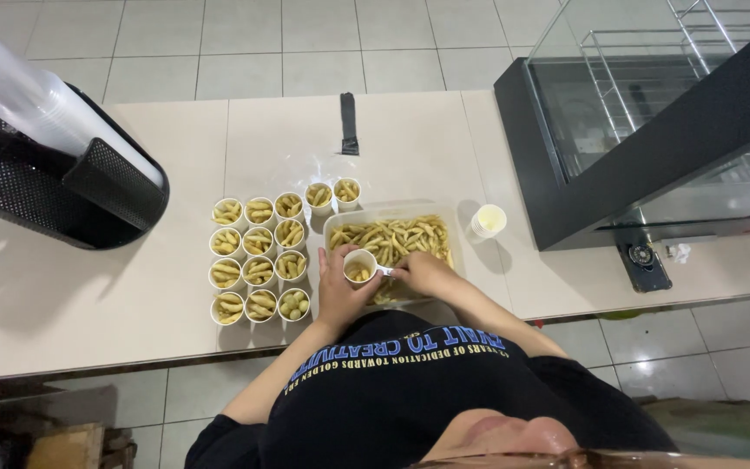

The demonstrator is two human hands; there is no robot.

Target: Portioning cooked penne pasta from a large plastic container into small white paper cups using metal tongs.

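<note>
A: The left hand (340,291) wraps its fingers around a small white cup (359,264), holding it just over the near edge of the clear tray (333,227) of pale yellow sticks.

B: And the right hand (423,271)?

A: Right beside the cup's rim, fingers curled and pinched together at the cup's right side; what they grip is too small to tell.

B: Neighbours?

A: Filled cups (259,261) stand in rows just left of the tray on the beige counter (88,295). A stack of empty cups (488,221) sits to the tray's right.
</note>
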